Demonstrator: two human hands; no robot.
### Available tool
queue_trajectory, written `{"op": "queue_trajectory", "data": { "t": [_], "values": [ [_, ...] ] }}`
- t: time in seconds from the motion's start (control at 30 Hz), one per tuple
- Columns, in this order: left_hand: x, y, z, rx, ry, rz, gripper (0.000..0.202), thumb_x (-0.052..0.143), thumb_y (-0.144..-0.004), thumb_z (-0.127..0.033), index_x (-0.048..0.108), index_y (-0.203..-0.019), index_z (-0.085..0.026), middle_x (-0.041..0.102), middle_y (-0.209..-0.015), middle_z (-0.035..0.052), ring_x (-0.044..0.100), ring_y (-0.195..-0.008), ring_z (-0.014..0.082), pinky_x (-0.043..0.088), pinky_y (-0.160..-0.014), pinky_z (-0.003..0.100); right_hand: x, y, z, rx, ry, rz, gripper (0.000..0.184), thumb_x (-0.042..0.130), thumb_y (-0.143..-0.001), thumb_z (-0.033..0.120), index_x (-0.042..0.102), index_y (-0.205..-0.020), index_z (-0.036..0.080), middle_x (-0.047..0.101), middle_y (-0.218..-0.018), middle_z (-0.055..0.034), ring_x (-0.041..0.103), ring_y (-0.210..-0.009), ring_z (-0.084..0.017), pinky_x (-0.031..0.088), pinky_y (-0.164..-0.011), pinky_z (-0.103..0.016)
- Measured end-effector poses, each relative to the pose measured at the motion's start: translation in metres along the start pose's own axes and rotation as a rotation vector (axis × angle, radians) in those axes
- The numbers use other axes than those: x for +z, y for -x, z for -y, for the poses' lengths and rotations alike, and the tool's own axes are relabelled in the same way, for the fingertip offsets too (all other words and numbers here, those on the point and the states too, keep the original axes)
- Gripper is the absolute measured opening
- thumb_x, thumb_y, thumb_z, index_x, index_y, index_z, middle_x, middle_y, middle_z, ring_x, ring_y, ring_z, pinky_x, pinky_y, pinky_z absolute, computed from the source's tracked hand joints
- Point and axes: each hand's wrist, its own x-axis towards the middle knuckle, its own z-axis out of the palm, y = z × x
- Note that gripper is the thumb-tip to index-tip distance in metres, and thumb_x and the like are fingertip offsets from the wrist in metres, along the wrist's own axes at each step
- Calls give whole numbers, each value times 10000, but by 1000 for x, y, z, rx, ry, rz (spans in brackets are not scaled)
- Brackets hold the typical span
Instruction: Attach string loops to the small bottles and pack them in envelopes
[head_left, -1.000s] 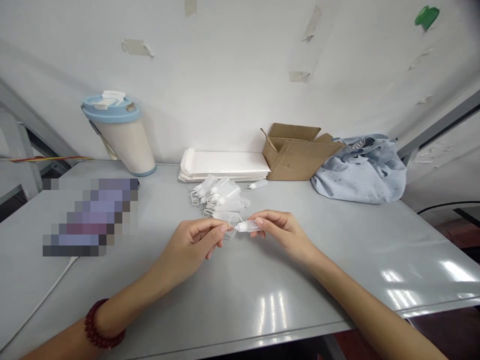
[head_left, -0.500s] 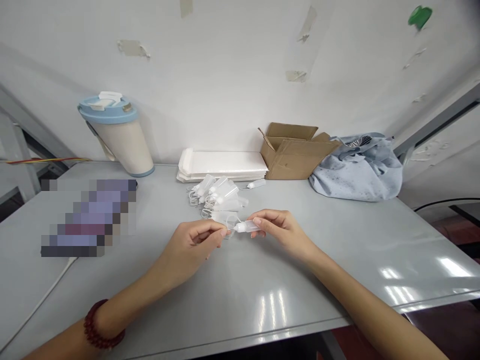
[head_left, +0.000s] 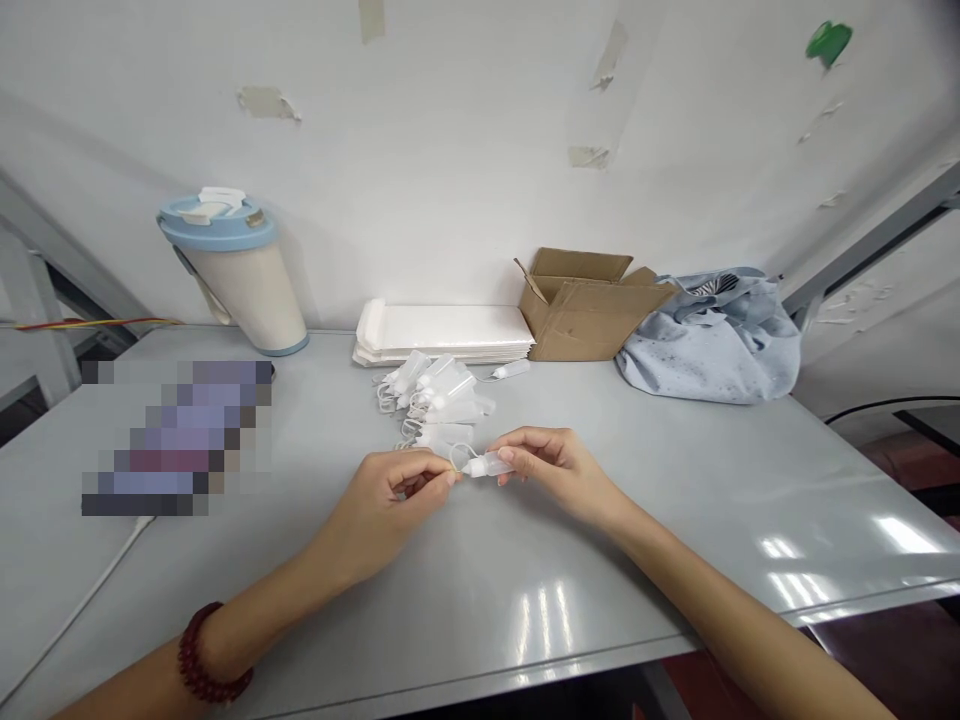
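Note:
A small translucent squeeze bottle [head_left: 486, 465] with a white neck lies sideways just above the table, its tip pointing left. My right hand [head_left: 551, 465] is closed around its base end, thumb on the near side. My left hand [head_left: 409, 495] pinches at the tip end, where a thin looped strap [head_left: 460, 452] runs from the bottle's neck into the fingers. The strap's cap is mostly hidden by those fingertips. Just beyond the hands lies a pile of similar bottles [head_left: 442, 390] with strap loops. One more bottle [head_left: 512, 369] lies apart at the pile's right.
Behind the pile is a stack of flat white boxes [head_left: 450, 325], beside an open cardboard box [head_left: 585, 320]. A light blue cloth bundle [head_left: 712, 345] rests at the back right. On the left stand a cream tumbler [head_left: 251, 290] and a blurred-out phone-like device [head_left: 187, 430] with a white cable [head_left: 82, 600].
Both hands and the held bottle have shifted slightly toward me, and the bottle a little left. The grips look the same, and the pile is unchanged.

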Motion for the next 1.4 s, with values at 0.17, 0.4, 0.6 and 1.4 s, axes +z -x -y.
{"op": "queue_trajectory", "data": {
  "t": [0.17, 0.4, 0.6, 1.4],
  "values": [
    [1, -1, 1, -3, -12, 27, 239, 505, -821, -319, 610, -655, -184, 470, -606, -24, 402, -556, 112, 316, -512, 226, 1, 0, 0, 10, -2, 6, 239, 549, -871, 365, 695, -873, 175, 651, -697, -21, 544, -658, -136, 386, -613, -264],
    [1, -1, 4, 0, -31, 61, 244, 482, -829, -309, 597, -654, -184, 442, -594, -28, 394, -562, 115, 314, -514, 228, 3, 2, 1, -4, -20, 12, 207, 556, -870, 320, 687, -864, 160, 651, -703, -15, 568, -677, -125, 417, -640, -245],
    [1, -1, 5, 3, -44, 71, 245, 471, -832, -301, 587, -651, -183, 450, -600, -28, 406, -563, 114, 327, -517, 226, 3, 2, -2, -28, -28, 26, 211, 546, -879, 316, 684, -889, 156, 667, -759, -27, 603, -713, -133, 457, -689, -255],
    [-12, -8, 4, -21, -4, -50, 226, 578, -807, -407, 676, -803, -203, 539, -616, -29, 433, -522, 95, 364, -509, 211, 4, -2, -3, -132, 38, -9, 325, 515, -878, 462, 643, -938, 170, 646, -767, -26, 589, -741, -155, 445, -705, -286]
  ]
}}
